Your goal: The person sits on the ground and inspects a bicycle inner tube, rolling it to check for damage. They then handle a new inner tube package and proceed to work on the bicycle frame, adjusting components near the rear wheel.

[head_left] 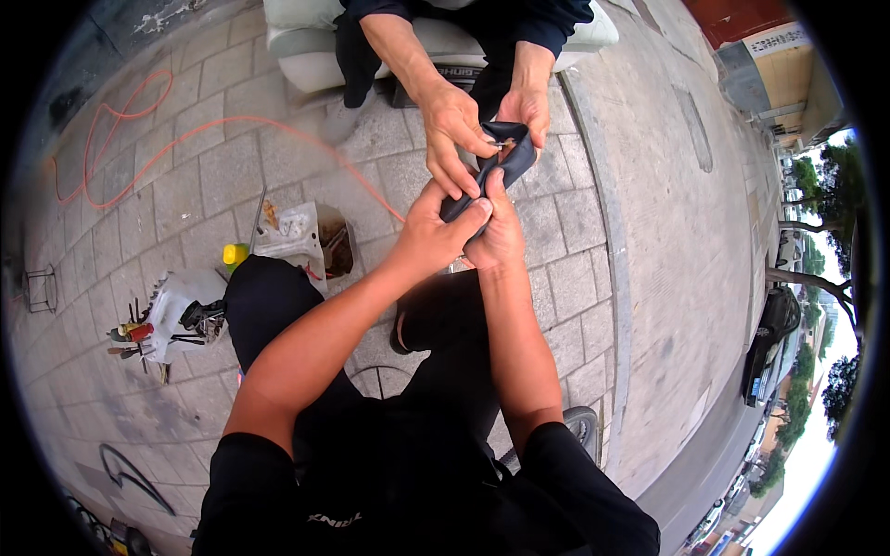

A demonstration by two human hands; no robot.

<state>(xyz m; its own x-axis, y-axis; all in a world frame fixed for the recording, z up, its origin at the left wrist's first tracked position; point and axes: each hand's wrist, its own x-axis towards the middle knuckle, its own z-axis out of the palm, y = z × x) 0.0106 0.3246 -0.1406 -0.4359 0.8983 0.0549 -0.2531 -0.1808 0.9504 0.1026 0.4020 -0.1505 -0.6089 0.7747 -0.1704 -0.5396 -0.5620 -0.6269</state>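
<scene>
My left hand (pixel 436 219) and my right hand (pixel 498 232) are closed on a black rubber tube (pixel 514 161), thumbs pressed on its lower part. Across from me, another person's one hand (pixel 452 130) pinches at a small metal piece (pixel 503 145) in the folded rubber, fingertips resting by my hands. That person's other hand (pixel 528 109) holds the tube's upper end. What exactly the metal piece is, I cannot make out.
An orange hose (pixel 250 120) crosses the paving. A tray of tools (pixel 181 320), an open box (pixel 336 232) and a yellow bottle (pixel 235 254) sit left of my knees. The person opposite sits on a pale cushioned seat (pixel 584 37). A dark car (pixel 769 343) stands at far right.
</scene>
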